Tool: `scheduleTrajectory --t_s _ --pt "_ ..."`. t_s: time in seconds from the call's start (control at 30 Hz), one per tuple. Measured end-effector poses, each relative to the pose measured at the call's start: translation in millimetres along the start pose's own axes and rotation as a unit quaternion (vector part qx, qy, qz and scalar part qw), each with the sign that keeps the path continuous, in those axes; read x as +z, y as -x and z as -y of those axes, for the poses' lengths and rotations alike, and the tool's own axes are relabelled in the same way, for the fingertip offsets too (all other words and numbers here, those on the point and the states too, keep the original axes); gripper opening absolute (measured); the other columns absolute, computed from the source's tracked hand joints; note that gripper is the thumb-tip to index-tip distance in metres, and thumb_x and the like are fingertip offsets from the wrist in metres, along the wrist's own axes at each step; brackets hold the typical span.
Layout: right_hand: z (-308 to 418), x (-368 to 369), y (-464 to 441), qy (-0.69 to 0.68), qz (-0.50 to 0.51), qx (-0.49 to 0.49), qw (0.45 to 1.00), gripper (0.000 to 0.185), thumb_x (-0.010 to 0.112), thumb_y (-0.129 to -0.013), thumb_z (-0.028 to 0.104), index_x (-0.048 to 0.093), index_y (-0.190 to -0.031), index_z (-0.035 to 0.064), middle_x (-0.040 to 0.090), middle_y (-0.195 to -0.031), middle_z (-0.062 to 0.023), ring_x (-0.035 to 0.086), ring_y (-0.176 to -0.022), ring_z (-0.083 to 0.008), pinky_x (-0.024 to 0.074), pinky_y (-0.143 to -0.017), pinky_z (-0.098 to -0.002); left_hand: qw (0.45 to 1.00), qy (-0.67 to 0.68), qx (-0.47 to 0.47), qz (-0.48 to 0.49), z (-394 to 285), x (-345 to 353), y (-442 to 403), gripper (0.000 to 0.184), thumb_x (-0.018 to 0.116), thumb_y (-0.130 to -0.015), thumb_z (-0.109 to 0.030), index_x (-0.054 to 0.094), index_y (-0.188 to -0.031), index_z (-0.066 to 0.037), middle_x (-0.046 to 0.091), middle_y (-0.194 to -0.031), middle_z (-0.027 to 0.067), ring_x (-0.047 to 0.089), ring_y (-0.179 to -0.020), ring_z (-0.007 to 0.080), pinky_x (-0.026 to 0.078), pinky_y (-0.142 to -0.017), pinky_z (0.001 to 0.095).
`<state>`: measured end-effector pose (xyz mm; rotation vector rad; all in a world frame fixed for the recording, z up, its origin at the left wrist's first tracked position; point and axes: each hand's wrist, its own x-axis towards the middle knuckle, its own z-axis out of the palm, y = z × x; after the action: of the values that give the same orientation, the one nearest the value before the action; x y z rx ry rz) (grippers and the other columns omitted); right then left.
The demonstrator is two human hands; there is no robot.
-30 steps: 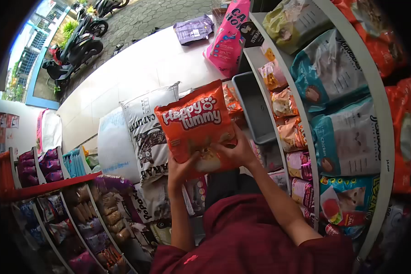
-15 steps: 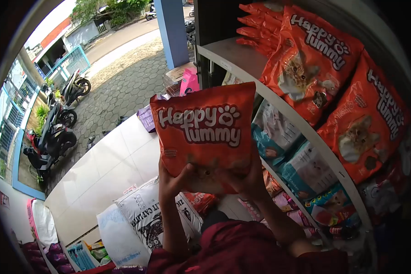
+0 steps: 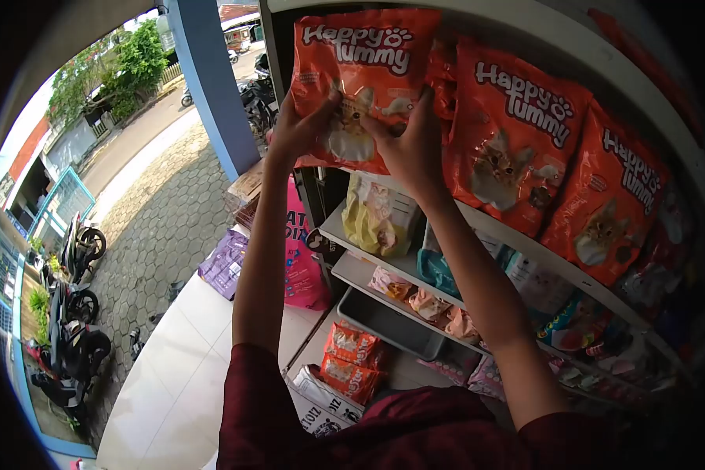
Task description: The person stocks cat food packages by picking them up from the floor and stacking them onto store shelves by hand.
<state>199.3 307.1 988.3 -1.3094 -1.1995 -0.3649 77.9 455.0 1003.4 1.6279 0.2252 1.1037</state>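
An orange bag of cat food [image 3: 364, 86], printed "Happy Tummy" with a cat picture, stands upright at the left end of the upper shelf. My left hand [image 3: 299, 131] grips its lower left side, thumb across the front. On its lower right, my right hand [image 3: 409, 149] is closed with the thumb on the front too. The fingers behind the bag are hidden. Close to the right is a matching orange bag [image 3: 517, 149], and beyond it another such bag [image 3: 607, 200]. Whether the held bag's base rests on the shelf, I cannot tell.
Lower shelves carry a yellow-green pack [image 3: 377, 215] and small pouches [image 3: 427, 304]. A grey tray [image 3: 392, 323] sits below. Orange packs [image 3: 352, 360] and white sacks [image 3: 325, 403] lie on the floor. A pink sack [image 3: 301, 266] stands beside the shelf, near a blue pillar [image 3: 211, 86].
Both hands have lifted the orange bag up and forward, from before my chest to the left end of the upper shelf. The view has turned right.
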Motion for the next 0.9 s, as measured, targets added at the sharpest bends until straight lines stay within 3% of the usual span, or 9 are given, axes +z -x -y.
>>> scheduleTrajectory --t_s 0.1,0.23,0.4,0.53,0.67,0.77,0.9 --pt "-30.5 16.4 -19.4 0.132 -0.09 -0.047 0.986 0.067 0.077 -0.072 0.015 0.037 -0.12 -0.008 0.055 -0.111 -0.0234 0.057 -0.099 -0.0354 0.0454 -0.086 -0.0402 0.991 -0.046 0.116 0.05 29.4 9.8 -46.1 0.042 0.07 -0.085 -0.024 0.053 -0.118 -0.003 0.064 -0.104 0.005 0.061 -0.089 0.0113 0.051 -0.078 0.0279" --pt "-38.3 7.6 -21.7 0.238 -0.096 0.035 0.966 0.065 0.074 -0.072 0.013 0.036 -0.119 -0.0119 0.052 -0.113 -0.0283 0.053 -0.106 -0.0398 0.0415 -0.091 -0.0423 0.979 -0.172 0.058 0.097 48.2 29.4 -72.0 0.043 0.07 -0.085 -0.025 0.053 -0.118 -0.004 0.064 -0.103 0.0049 0.06 -0.089 0.0111 0.051 -0.079 0.0291" --pt "-59.6 13.2 -24.8 0.184 -0.105 0.021 0.977 0.065 0.072 -0.073 0.011 0.034 -0.121 -0.0116 0.049 -0.113 -0.0306 0.052 -0.107 -0.0407 0.0418 -0.091 -0.0427 0.982 -0.111 0.046 0.144 62.9 38.7 -81.8 0.047 0.072 -0.083 -0.03 0.053 -0.117 -0.004 0.064 -0.104 0.0063 0.059 -0.09 0.0112 0.05 -0.08 0.03" --pt "-62.7 13.2 -23.2 0.212 -0.069 0.029 0.974 0.071 0.072 -0.073 0.009 0.029 -0.126 -0.0117 0.047 -0.116 -0.0308 0.051 -0.108 -0.0417 0.0416 -0.091 -0.0431 0.982 -0.126 0.039 0.137 71.4 35.2 -86.5 0.048 0.074 -0.081 -0.03 0.054 -0.114 -0.004 0.064 -0.105 0.0067 0.059 -0.092 0.0112 0.05 -0.08 0.0303" --pt "-58.1 11.7 -15.5 0.204 -0.096 -0.001 0.974 0.076 0.07 -0.073 0.008 0.023 -0.13 -0.0118 0.046 -0.118 -0.0317 0.051 -0.11 -0.043 0.0406 -0.093 -0.0432 0.978 -0.175 0.043 0.106 76.0 36.0 -79.8 0.045 0.074 -0.081 -0.03 0.055 -0.112 -0.003 0.064 -0.105 0.0067 0.058 -0.094 0.0111 0.05 -0.081 0.0308" --pt "-51.0 9.9 -13.3 0.184 -0.139 -0.034 0.972 0.079 0.068 -0.075 0.006 0.018 -0.134 -0.0118 0.043 -0.121 -0.033 0.048 -0.113 -0.0439 0.0383 -0.097 -0.0436 0.974 -0.123 0.154 0.11 79.0 40.3 -85.6 0.045 0.075 -0.08 -0.028 0.056 -0.111 -0.002 0.065 -0.104 0.0071 0.059 -0.095 0.0111 0.05 -0.08 0.0312" --pt "-61.3 10.1 -15.2 0.159 -0.105 0.01 0.982 0.08 0.065 -0.077 0.004 0.013 -0.136 -0.0109 0.04 -0.125 -0.0335 0.045 -0.116 -0.0445 0.037 -0.099 -0.0445 0.98 -0.073 0.05 0.177 87.6 42.1 -91.9 0.051 0.068 -0.084 -0.04 0.055 -0.115 -0.002 0.065 -0.103 0.0075 0.059 -0.094 0.0128 0.05 -0.079 0.0302"
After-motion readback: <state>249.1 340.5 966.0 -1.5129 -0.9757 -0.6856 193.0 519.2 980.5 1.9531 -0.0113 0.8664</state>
